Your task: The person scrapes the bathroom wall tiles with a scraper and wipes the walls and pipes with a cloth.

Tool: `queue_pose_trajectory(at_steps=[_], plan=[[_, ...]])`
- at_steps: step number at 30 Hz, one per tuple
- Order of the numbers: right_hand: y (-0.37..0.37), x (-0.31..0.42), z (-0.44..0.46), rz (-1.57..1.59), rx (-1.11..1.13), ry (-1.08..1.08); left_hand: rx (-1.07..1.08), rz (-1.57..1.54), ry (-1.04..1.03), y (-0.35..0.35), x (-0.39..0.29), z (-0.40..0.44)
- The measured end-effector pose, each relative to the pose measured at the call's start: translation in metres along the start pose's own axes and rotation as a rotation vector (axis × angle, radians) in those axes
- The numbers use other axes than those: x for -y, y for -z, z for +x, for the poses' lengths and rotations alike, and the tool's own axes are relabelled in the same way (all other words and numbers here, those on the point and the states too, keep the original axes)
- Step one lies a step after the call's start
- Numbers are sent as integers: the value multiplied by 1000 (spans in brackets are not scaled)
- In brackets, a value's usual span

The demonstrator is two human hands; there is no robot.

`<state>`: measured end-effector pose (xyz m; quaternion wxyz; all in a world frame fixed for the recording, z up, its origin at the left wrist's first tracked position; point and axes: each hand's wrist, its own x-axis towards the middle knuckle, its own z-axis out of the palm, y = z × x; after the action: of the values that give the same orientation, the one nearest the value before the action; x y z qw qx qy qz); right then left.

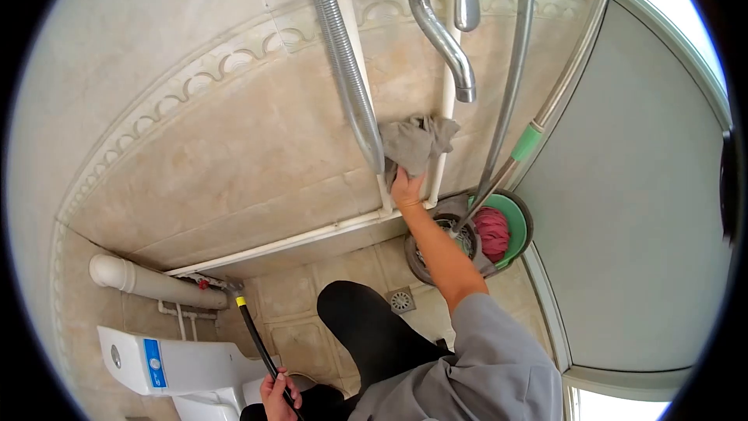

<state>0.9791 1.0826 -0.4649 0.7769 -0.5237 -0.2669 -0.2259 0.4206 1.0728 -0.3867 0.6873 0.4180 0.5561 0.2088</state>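
My right hand (pixel 407 189) is stretched out to the tiled wall, its fingers closed on a crumpled grey cloth (pixel 414 143). The cloth lies against the wall and the white pipes, below the curved metal spout (pixel 442 35) and beside a ribbed metal hose (pixel 343 54). Low on the left, my left hand (pixel 279 394) is wrapped round a long black-handled tool (pixel 255 333) with a yellow band. The tool's small grey head is near the wall pipes; its exact kind is unclear.
A white toilet (pixel 195 366) stands at lower left, under a thick white pipe (pixel 144 277). At right, a mop (pixel 527 143) stands in a green-and-grey bucket (pixel 514 222) holding a dark pink cloth (pixel 492 232). A floor drain (pixel 400 300) and a grey door panel (pixel 631 187) are visible.
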Motion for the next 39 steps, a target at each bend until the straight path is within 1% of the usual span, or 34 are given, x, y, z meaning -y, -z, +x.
queue_pose_trajectory(at_steps=[1, 3, 4, 6, 7, 8, 10, 11, 12, 13, 14, 15, 16, 18, 19, 21, 23, 24, 26, 28, 30, 32, 33, 34, 36, 38, 39], plan=[[7, -15, -25, -9, -1, 2, 38, -2, -23, 5, 4, 0], [9, -59, -63, -78, -106, -229, 78, -15, -66, 10, 8, 1], [6, -38, -59, -67, -104, -224, 87, 4, -81, 14, 8, -2], [20, 0, -57, -46, 76, -370, 89, 20, -85, 18, 13, -7], [19, -5, -53, -65, 96, -297, 60, -29, -81, 20, 16, -10], [17, -5, -45, -225, 93, -108, 29, -75, -77, 21, 20, -9], [16, -26, -19, -342, 159, 21, 32, -106, -75, 23, 19, -13], [15, -37, -7, -399, 186, 89, -8, -108, -76, 20, 18, -15], [6, -24, 10, -373, 99, 96, -12, -96, -76, 18, 15, -18], [-1, -2, 32, -382, 96, 137, 1, -102, -96, 16, 14, -19], [-9, -9, 38, -408, 25, 277, 7, -119, -108, 17, 15, -19], [0, -45, 32, -499, 120, 228, -6, -115, -87, 17, 15, -23], [0, -61, 28, -498, 139, 204, -16, -112, -73, 15, 9, -19], [6, -70, 10, -598, 213, 384, -31, -99, -74, 14, 4, -21], [3, -82, -13, -618, 105, 340, -23, -111, -75, 13, 2, -21], [15, -90, -49, -646, 143, 221, -19, -121, -76, 13, 6, -20], [22, -93, -84, -605, 107, 14, 5, -144, -92, 13, 9, -14], [28, -103, -104, -634, 187, -347, 24, -163, -91, 11, 10, -12], [14, -97, -110, -644, 254, -690, 54, -172, -95, 13, 15, -9], [-11, -56, -92, -271, -280, -557, 75, -163, -91, 14, 13, -13], [-36, 3, -48, -244, -273, -810, 93, -151, -97, 16, 13, -11], [-56, -7, -26, -188, -348, -733, 91, -114, -84, 22, 16, -9], [-62, 10, -12, -186, -354, -726, 75, -109, -89, 22, 16, -8], [-71, 43, 8, -441, -336, -351, 79, -107, -88, 18, 14, -5], [-72, 48, 1, -696, -298, 18, 60, -106, -88, 15, 10, -9], [-73, -11, -29, -70, -419, -297, 71, -130, -96, 10, 9, -7], [-62, -22, -39, -24, -377, -395, 63, -123, -83, 10, 9, -9]])
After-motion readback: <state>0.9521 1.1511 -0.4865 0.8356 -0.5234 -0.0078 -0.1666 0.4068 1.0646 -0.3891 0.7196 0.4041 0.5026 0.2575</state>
